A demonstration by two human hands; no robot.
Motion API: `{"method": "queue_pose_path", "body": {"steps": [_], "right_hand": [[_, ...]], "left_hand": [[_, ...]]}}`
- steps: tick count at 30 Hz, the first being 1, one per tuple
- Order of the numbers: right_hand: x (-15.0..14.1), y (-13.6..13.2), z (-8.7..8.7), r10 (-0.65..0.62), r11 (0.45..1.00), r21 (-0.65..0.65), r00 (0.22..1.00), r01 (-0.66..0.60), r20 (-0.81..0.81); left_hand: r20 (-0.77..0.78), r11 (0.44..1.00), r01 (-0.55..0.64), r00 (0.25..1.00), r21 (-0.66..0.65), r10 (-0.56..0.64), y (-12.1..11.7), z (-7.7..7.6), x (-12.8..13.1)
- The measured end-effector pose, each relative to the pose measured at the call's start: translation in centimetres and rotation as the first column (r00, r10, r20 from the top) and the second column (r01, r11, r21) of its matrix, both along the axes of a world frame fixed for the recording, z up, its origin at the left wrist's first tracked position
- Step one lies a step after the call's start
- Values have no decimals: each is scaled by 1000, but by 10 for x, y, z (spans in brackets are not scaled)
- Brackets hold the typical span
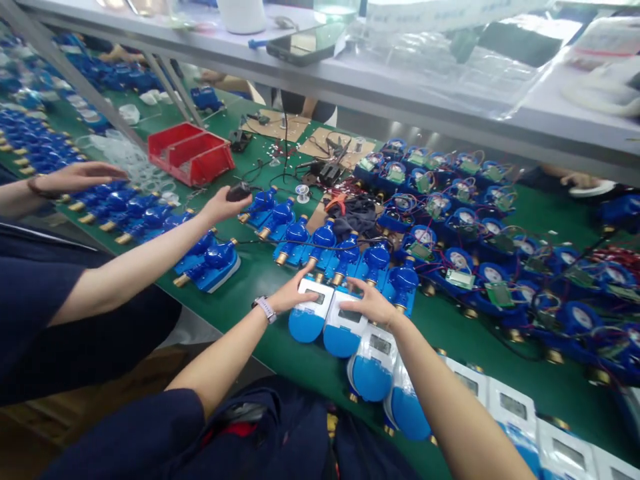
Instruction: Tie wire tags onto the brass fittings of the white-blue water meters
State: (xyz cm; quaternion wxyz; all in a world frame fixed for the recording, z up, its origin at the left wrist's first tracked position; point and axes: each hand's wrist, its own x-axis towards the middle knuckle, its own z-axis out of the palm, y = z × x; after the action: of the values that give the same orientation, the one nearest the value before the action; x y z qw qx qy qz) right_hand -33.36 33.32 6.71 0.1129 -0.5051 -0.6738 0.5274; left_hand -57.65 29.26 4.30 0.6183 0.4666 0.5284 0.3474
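My left hand [290,294], with a pale watch [264,309] on its wrist, lies at the upper left edge of a white-and-blue water meter [307,323]. Its index finger stretches forward and its thumb rests at the meter's face; the remaining fingers are partly hidden. Over the top of a neighbouring water meter [342,341], my right hand [373,305] has thumb and fingers spread apart. Both meters lie side by side, displays upward. Just beyond my fingers is a row of blue meter bodies [324,241] with brass ends.
More finished-looking meters [373,365] run to the lower right. Open meters with wires and circuit boards [460,277] fill the right. A co-worker's hand [223,203] holds a black object [239,192] at left. A red bin [186,152] stands behind; a shelf [300,73] crosses above.
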Motion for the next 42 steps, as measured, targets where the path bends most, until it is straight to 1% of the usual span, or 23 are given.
{"method": "queue_pose_path", "body": {"steps": [2, 4, 5, 6, 7, 9, 11, 13, 15, 17, 20, 22, 23, 26, 28, 30, 32, 34, 35, 36, 37, 39, 42], "right_hand": [[-2, -1, -5, -87, 990, -118, 995, 80, -55], [-6, -3, -12, -168, 962, -231, 981, 142, -97], [-9, -4, -16, -182, 959, -239, 977, 151, -113], [-12, -4, -18, -170, 968, -206, 978, 143, -120], [-14, -5, -19, -138, 982, -143, 984, 122, -111], [-14, -5, -18, -76, 997, -19, 997, 76, -27], [-9, -6, -14, -3, 999, 42, 996, 0, 84], [-2, -8, -11, 71, 993, 82, 987, -83, 146], [3, -8, -11, 119, 982, 128, 979, -141, 165], [5, -9, -14, 145, 978, 124, 976, -166, 163], [1, -11, -19, 212, 977, 3, 965, -215, 152], [-3, -14, -19, 273, 962, -49, 942, -269, 196], [-6, -15, -18, 302, 953, -50, 921, -299, 244], [-8, -20, -9, 353, 921, 3, 836, -390, 421], [-2, -23, -2, 342, 899, 93, 820, -427, 459], [14, -26, 4, 250, 882, 257, 855, -394, 454], [37, -29, 5, 69, 854, 423, 873, -302, 483], [62, -31, 1, -102, 822, 508, 812, -256, 574], [73, -31, -4, -144, 816, 513, 766, -266, 626], [81, -32, -9, -154, 814, 503, 727, -290, 669], [87, -32, -15, -145, 811, 490, 702, -320, 697], [93, -31, -26, -114, 792, 487, 695, -367, 710], [95, -28, -37, -97, 754, 528, 728, -391, 678]], "left_hand": [[-19, 997, -30, 999, -73, 29, -10, 0, -4], [-32, 989, -71, 997, -133, 67, -22, -3, -8], [-32, 983, -94, 995, -157, 90, -28, -7, -9], [-31, 976, -121, 993, -181, 117, -34, -12, -8], [-26, 967, -151, 989, -204, 149, -39, -18, -6], [-4, 946, -209, 977, -247, 214, -48, -29, 1], [20, 932, -247, 965, -265, 261, -51, -38, 8], [29, 927, -261, 960, -268, 278, -51, -41, 12], [18, 925, -258, 962, -278, 274, -48, -39, 11], [17, 924, -250, 964, -288, 265, -46, -35, 6], [32, 924, -243, 964, -296, 264, -47, -30, 0], [39, 921, -242, 963, -306, 266, -50, -31, -1], [41, 921, -240, 963, -307, 265, -52, -33, 0], [12, 938, -219, 973, -270, 231, -54, -39, 3], [-97, 965, -169, 984, -200, 152, -52, -40, 1], [-305, 994, -89, 950, -71, 63, -48, -33, -4], [-516, 992, 5, 854, 129, 63, -40, -18, -7], [-620, 935, 121, 775, 333, 121, -26, 1, -1], [-637, 892, 196, 760, 408, 124, -17, 9, 7], [-649, 842, 286, 755, 457, 96, -6, 17, 19], [-668, 784, 393, 743, 480, 37, 7, 21, 33], [-739, 650, 595, 669, 473, -75, 32, 21, 66], [-862, 487, 780, 497, 393, -102, 65, 4, 113]]}}
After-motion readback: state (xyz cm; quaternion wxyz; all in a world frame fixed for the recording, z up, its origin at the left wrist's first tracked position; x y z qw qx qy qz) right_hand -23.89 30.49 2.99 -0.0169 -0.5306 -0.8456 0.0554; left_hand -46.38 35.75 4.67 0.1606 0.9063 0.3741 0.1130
